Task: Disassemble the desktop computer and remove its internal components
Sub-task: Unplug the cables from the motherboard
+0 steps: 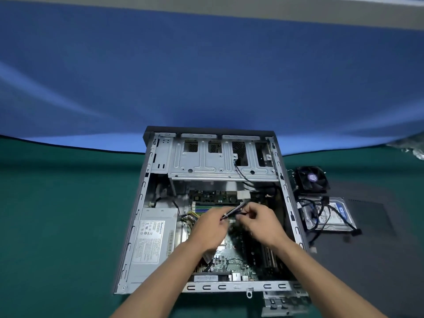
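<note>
Desktop computer case [284,187] lies open on its side on the green bench [57,214], motherboard [231,263] and power supply [153,239] exposed inside. Above the board, the left hand [212,228] and right hand [259,220] both pinch a thin cable bundle [236,208] between curled fingertips, apparently working a small connector apart. Best done by gripping the plug bodies, not the wires, and pulling straight, easing any latch first. Outside the case's right wall sit a removed cooler fan [312,179] and a hard drive [330,216] with loose leads
</note>
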Action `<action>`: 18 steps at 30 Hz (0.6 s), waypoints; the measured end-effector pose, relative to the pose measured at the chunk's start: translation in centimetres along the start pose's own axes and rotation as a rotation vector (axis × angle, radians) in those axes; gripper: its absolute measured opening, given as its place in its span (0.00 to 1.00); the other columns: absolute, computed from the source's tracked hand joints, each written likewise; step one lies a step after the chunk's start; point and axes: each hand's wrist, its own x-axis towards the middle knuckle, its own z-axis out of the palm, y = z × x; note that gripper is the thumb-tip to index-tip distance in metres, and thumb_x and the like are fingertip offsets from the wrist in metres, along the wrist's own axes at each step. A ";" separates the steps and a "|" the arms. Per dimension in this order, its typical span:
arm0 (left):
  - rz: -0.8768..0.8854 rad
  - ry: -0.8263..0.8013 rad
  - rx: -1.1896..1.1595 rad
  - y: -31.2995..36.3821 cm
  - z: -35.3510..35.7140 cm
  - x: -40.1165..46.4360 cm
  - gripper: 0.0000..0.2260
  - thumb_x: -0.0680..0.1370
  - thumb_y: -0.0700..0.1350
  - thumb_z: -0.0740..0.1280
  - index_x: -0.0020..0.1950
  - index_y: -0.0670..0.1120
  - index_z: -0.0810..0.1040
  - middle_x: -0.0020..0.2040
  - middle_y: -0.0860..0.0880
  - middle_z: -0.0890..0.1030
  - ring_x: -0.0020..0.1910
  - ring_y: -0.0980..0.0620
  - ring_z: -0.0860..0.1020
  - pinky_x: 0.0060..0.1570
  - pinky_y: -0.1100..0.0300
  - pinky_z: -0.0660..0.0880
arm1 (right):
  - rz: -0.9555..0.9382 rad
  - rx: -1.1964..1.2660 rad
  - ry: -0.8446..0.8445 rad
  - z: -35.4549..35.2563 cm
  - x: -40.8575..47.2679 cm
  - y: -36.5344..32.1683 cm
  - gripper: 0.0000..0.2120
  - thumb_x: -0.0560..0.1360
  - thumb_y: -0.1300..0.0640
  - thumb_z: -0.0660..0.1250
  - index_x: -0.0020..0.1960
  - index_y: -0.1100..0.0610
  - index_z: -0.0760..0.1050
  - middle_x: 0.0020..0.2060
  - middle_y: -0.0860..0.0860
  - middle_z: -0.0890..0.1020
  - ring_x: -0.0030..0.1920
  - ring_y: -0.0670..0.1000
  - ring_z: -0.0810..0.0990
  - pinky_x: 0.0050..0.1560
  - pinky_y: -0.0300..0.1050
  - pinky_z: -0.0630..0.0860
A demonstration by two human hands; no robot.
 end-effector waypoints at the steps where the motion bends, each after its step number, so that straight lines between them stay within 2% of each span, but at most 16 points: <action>1: -0.011 -0.052 0.035 0.0 0.1 -0.1 0.13 0.77 0.48 0.63 0.61 0.57 0.75 0.52 0.53 0.80 0.51 0.51 0.77 0.46 0.60 0.71 | 0.003 0.105 0.019 -0.1 -0.3 -0.3 0.10 0.73 0.56 0.70 0.35 0.53 0.73 0.27 0.47 0.77 0.29 0.46 0.73 0.35 0.43 0.70; 2: -0.019 -0.079 0.073 0.2 0.1 -0.2 0.07 0.77 0.51 0.64 0.53 0.55 0.77 0.43 0.54 0.80 0.43 0.52 0.78 0.37 0.62 0.69 | 0.002 0.184 0.047 -0.4 -0.5 -0.6 0.10 0.73 0.57 0.70 0.34 0.54 0.73 0.25 0.47 0.76 0.27 0.46 0.72 0.33 0.42 0.69; 3: -0.018 -0.081 0.094 0.4 -0.1 -0.3 0.05 0.77 0.53 0.64 0.45 0.53 0.76 0.36 0.55 0.78 0.36 0.54 0.76 0.32 0.62 0.66 | 0.001 0.243 0.077 -0.7 -0.6 -1.0 0.10 0.73 0.58 0.69 0.34 0.53 0.73 0.24 0.47 0.76 0.27 0.46 0.72 0.31 0.40 0.69; 5: -0.021 -0.047 0.108 0.7 -1.0 -0.3 0.11 0.79 0.53 0.62 0.38 0.52 0.72 0.32 0.54 0.75 0.28 0.57 0.73 0.28 0.62 0.65 | 0.011 0.366 0.118 -1.5 -0.9 -1.7 0.09 0.74 0.59 0.68 0.36 0.55 0.75 0.25 0.49 0.78 0.26 0.48 0.74 0.28 0.39 0.69; 7: -0.017 0.038 0.083 1.3 -2.7 -0.2 0.12 0.80 0.51 0.60 0.37 0.51 0.72 0.31 0.53 0.74 0.24 0.59 0.70 0.26 0.63 0.66 | 0.025 0.477 0.142 -2.4 -1.1 -2.2 0.08 0.76 0.60 0.67 0.38 0.57 0.76 0.29 0.53 0.79 0.26 0.49 0.76 0.25 0.38 0.69; 10: -0.020 0.171 -0.056 2.0 -5.7 -0.4 0.16 0.79 0.48 0.62 0.32 0.47 0.70 0.27 0.51 0.70 0.25 0.54 0.67 0.28 0.59 0.62 | 0.020 0.505 0.151 -2.8 -1.5 -2.9 0.07 0.77 0.58 0.66 0.40 0.56 0.76 0.31 0.54 0.80 0.26 0.49 0.77 0.25 0.39 0.70; 12: -0.007 0.118 -0.039 2.3 -6.5 -1.2 0.16 0.79 0.48 0.63 0.32 0.46 0.69 0.26 0.51 0.70 0.24 0.53 0.68 0.29 0.59 0.63 | 0.011 0.507 0.163 -2.3 -1.7 -3.5 0.07 0.78 0.58 0.65 0.41 0.56 0.75 0.29 0.50 0.80 0.26 0.48 0.76 0.26 0.39 0.70; 14: 0.018 0.113 -0.011 2.1 -6.9 -2.3 0.14 0.79 0.48 0.63 0.34 0.45 0.71 0.26 0.50 0.72 0.21 0.58 0.70 0.26 0.61 0.67 | -0.008 0.525 0.185 -1.7 -1.5 -4.4 0.06 0.78 0.58 0.63 0.43 0.55 0.76 0.30 0.49 0.80 0.26 0.47 0.76 0.25 0.36 0.69; 16: 0.003 0.223 -0.134 1.9 -8.1 -3.0 0.09 0.80 0.45 0.62 0.40 0.46 0.75 0.29 0.48 0.76 0.23 0.58 0.73 0.25 0.64 0.71 | -0.042 0.529 0.184 -1.1 -1.3 -5.7 0.05 0.78 0.57 0.63 0.44 0.54 0.76 0.31 0.50 0.80 0.27 0.46 0.77 0.26 0.34 0.69; 18: -0.026 0.379 -0.327 1.6 -10.0 -3.3 0.08 0.80 0.43 0.61 0.43 0.47 0.76 0.30 0.46 0.79 0.27 0.52 0.77 0.27 0.59 0.76 | -0.091 0.503 0.163 -0.4 -0.9 -7.2 0.04 0.78 0.55 0.65 0.44 0.52 0.76 0.33 0.49 0.80 0.29 0.46 0.78 0.29 0.37 0.71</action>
